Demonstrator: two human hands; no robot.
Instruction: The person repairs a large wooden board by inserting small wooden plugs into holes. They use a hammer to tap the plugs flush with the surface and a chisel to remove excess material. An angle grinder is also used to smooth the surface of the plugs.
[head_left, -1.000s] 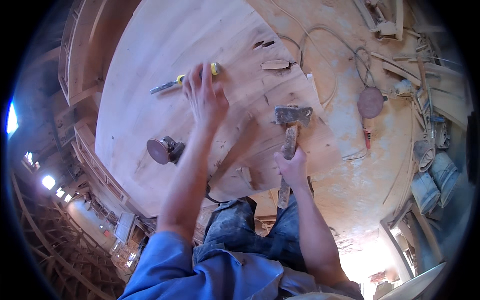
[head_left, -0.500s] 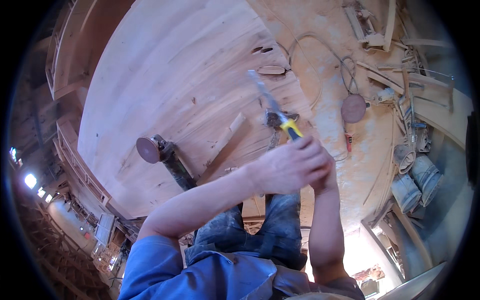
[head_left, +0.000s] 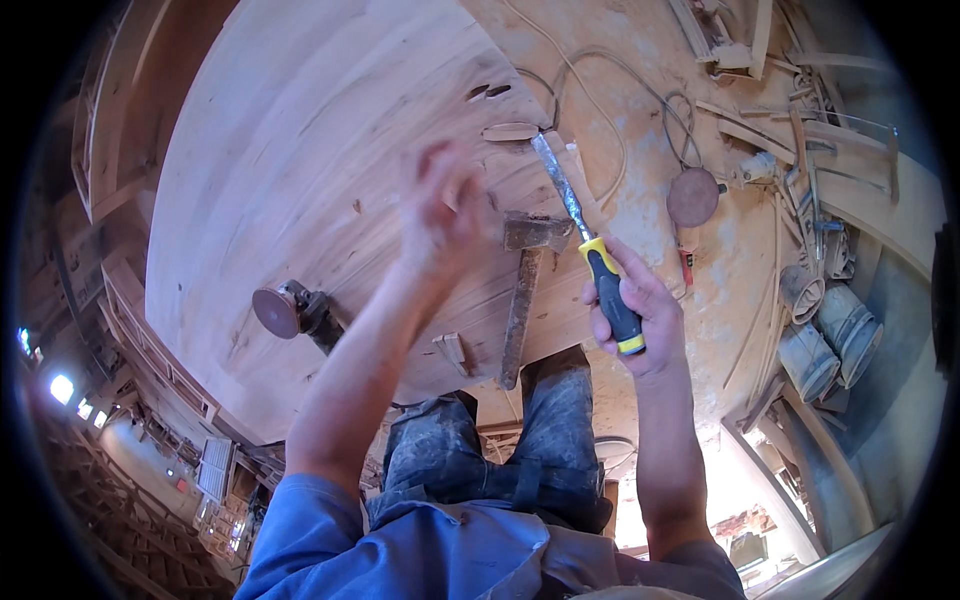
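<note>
Nearest are the worn blue trousers (head_left: 435, 440), close against the near edge of a broad pale wooden slab (head_left: 290, 170). Just inside that edge lies a small wood block (head_left: 452, 352). The right hand (head_left: 652, 310) grips a chisel (head_left: 612, 290) by its dark grey and yellow handle, over the slab's right side; the blade slants up and left. Its tip shows right by the end of a pale oval patch (head_left: 510, 132), though whether the two touch I cannot tell.

The left hand (head_left: 440, 215) is raised over the slab, blurred, fingers parted, nothing visible in its grasp. Between the hands a hammer (head_left: 520, 305) lies on the slab, handle toward the person, its head just beside the chisel's neck. Left of the left forearm sits a disc sander (head_left: 277, 312); the arm hides part of its body.

Farther up, two dark slots (head_left: 490, 91) mark the slab near its right edge. Past that edge, a grey cord (head_left: 664, 112) loops across dusty tan ground (head_left: 740, 320), and a second sander (head_left: 693, 197) lies disc up. Beyond stand two grubby buckets (head_left: 810, 365), with wood scraps (head_left: 735, 58) heaped farther off. Curved wooden frames (head_left: 105, 150) flank the slab's left side.
</note>
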